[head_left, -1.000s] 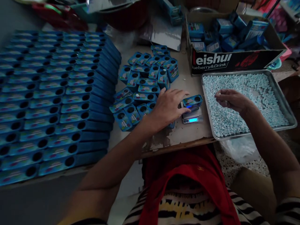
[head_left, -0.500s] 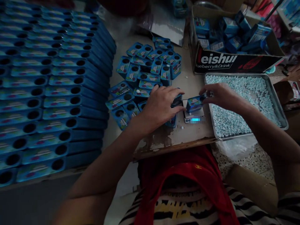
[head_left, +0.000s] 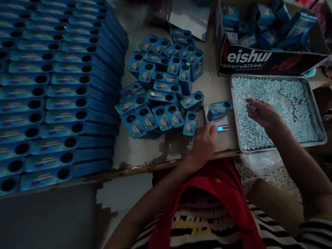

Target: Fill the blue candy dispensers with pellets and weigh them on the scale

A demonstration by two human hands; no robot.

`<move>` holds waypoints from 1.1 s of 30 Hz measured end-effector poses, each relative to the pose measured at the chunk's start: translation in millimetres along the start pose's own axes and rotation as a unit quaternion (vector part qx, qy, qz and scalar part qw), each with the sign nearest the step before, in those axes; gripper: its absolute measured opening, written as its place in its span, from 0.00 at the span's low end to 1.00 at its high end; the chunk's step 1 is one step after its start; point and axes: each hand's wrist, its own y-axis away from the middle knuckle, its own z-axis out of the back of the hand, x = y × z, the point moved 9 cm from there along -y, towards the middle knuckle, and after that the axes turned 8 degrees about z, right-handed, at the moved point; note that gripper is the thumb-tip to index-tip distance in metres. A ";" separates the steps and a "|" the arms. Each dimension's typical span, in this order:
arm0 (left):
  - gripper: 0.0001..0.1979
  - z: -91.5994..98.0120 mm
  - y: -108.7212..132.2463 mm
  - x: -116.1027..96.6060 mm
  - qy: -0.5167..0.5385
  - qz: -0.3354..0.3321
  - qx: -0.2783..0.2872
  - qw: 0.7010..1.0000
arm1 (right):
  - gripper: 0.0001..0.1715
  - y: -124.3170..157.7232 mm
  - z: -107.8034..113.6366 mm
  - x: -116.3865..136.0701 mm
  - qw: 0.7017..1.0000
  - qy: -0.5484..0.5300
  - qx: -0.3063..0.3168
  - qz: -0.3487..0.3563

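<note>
A small blue box (head_left: 218, 114) rests on the little digital scale (head_left: 222, 121), whose display is lit. My left hand (head_left: 206, 141) is closed at the scale's front left corner, its fingers bent together beside a white pellet; what it holds, if anything, is too small to name. Over the metal tray (head_left: 241, 147) of pale blue and white pellets (head_left: 269, 133), my right hand (head_left: 260, 111) has its fingers curled together, their contents hidden. Several blue boxes with round holes (head_left: 166, 117) stand in a cluster left of the scale. White pellets lie on a few of them.
Long rows of blue boxes (head_left: 83, 103) fill the left side. A black cardboard carton (head_left: 261, 64) holding more blue boxes stands behind the tray. The wooden table edge (head_left: 145, 169) runs along the front, with a plastic bag (head_left: 261, 162) below the tray.
My left hand has moved from the clustered boxes down to the scale's front corner and closed. My right hand has left the box on the scale and moved right, over the tray.
</note>
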 end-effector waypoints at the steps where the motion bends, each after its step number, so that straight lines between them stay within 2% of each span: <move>1: 0.09 -15.0 -1.0 6.1 0.000 0.041 0.005 0.999 | 0.15 2.8 9.4 -12.6 0.999 -0.030 -0.013 -0.027; 3: 0.07 -36.9 -6.1 16.8 -0.002 0.098 0.015 0.995 | 0.16 9.8 21.4 -31.4 0.995 -0.072 -0.018 -0.064; 6: 0.07 -50.2 -16.7 23.9 -0.009 0.132 0.024 0.991 | 0.18 22.6 27.2 -43.4 0.992 -0.096 0.015 -0.081; 9: 0.08 -50.8 -22.2 25.4 -0.014 0.145 0.019 0.989 | 0.15 36.5 33.6 -47.6 0.992 -0.086 0.038 -0.085; 11: 0.09 -49.4 -20.6 26.4 -0.007 0.152 0.010 0.988 | 0.14 43.6 44.6 -50.5 0.992 -0.085 0.020 -0.087; 14: 0.10 -44.9 -12.4 27.8 0.011 0.150 -0.003 0.989 | 0.17 48.9 65.8 -53.3 0.992 -0.088 -0.022 -0.085; 19: 0.07 -35.4 -1.0 29.9 0.024 0.149 0.000 0.989 | 0.16 46.0 86.5 -50.6 0.996 -0.044 -0.021 -0.078; 22: 0.07 -37.6 -3.8 34.6 0.011 0.187 0.022 0.982 | 0.14 43.0 84.9 -48.8 0.994 -0.051 -0.005 -0.093; 26: 0.13 -46.1 -11.3 41.9 -0.013 0.251 0.038 0.967 | 0.16 43.2 75.2 -44.1 0.992 -0.060 0.014 -0.106; 29: 0.14 -50.9 -15.2 45.7 -0.005 0.277 0.026 0.960 | 0.18 45.3 70.4 -41.0 0.994 -0.039 0.029 -0.100; 33: 0.10 -48.2 -11.9 47.9 0.004 0.281 -0.008 0.960 | 0.16 48.0 72.6 -44.3 0.993 -0.033 0.034 -0.105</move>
